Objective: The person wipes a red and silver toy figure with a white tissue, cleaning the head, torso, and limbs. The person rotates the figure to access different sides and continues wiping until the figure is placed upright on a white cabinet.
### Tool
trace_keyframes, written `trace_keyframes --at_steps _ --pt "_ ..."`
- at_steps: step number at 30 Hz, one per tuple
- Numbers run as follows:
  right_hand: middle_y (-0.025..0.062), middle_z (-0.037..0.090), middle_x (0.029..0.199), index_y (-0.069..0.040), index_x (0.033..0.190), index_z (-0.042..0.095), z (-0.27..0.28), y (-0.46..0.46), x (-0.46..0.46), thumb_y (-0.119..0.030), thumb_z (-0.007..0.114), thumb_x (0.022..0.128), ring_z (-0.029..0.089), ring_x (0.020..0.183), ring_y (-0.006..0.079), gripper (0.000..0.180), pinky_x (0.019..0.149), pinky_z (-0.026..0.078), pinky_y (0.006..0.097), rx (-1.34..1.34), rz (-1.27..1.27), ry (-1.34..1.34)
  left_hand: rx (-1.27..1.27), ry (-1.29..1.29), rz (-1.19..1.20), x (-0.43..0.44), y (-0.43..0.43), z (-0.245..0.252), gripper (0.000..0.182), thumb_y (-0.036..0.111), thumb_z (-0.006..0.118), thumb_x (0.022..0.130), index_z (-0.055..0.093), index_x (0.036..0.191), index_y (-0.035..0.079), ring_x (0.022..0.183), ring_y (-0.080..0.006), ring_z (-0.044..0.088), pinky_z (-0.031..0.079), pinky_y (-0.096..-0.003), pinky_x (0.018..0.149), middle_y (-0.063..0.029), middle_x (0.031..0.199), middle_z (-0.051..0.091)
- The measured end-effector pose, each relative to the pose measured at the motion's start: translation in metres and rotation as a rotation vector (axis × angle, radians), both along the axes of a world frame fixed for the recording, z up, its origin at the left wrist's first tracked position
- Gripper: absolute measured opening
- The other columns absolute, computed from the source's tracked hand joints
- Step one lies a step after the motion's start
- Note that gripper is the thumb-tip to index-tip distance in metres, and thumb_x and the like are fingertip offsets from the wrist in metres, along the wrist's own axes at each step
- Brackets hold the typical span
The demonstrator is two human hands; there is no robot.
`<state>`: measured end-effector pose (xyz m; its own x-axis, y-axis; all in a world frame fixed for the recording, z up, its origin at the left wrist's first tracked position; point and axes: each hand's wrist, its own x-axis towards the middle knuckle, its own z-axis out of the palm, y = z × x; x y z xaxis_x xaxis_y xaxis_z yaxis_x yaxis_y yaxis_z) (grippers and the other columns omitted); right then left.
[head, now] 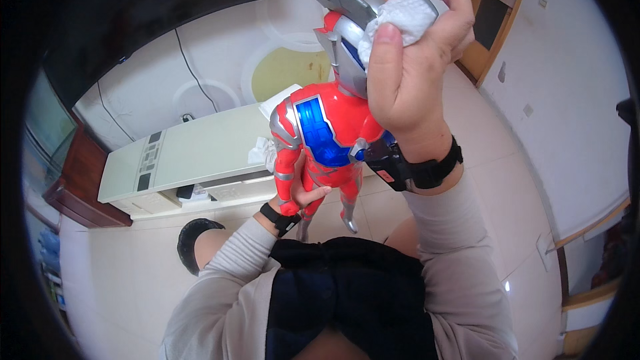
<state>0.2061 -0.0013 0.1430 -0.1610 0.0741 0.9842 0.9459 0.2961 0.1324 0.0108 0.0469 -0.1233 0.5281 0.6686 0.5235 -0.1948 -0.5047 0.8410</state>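
Observation:
A large toy action figure [340, 115] in red, silver and blue stands upright in front of me, with grey horn-like pieces on its silver head. My right hand [417, 60] pinches a crumpled white tissue [407, 17] between thumb and fingers, against the side of the head near one horn. Lower down, my left hand [307, 192] is at the figure's waist and hip, behind its arm, with the thumb across the front; its other fingers are hidden. Each wrist wears a black strap with a small device.
A long pale TV cabinet [200, 147] stands behind the figure, with crumpled white tissue [260, 152] at its edge. Above it a large dark television [165, 5] hangs on the wall. A dark red wooden cabinet [85, 190] is at left, a doorway [487, 25] at upper right.

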Motion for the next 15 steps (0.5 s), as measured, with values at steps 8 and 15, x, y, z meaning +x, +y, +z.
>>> trace_keyframes --at_steps 8,15 --pt "0.0077 0.063 0.116 -0.006 0.109 0.078 0.013 -0.030 0.014 -0.002 0.084 0.081 0.059 0.103 0.0154 0.028 0.086 0.045 0.0259 -0.173 0.593 0.238 0.027 0.034 0.036 -0.002 0.002 -0.004 0.108 0.033 0.088 0.077 0.023 0.157 0.002 0.144 -0.0312 0.041 0.030 -0.0449 0.121 -0.0165 0.154 0.042" --pt "0.0048 0.073 0.095 0.002 0.110 0.073 0.034 -0.044 0.004 -0.018 0.075 0.096 0.067 0.089 0.0096 0.024 0.078 0.052 0.0236 -0.230 0.911 0.566 0.161 -0.021 0.035 -0.002 -0.002 0.005 0.100 0.025 0.089 0.074 0.033 0.154 0.001 0.139 -0.0313 0.047 0.035 -0.0451 0.118 -0.0149 0.149 0.048"
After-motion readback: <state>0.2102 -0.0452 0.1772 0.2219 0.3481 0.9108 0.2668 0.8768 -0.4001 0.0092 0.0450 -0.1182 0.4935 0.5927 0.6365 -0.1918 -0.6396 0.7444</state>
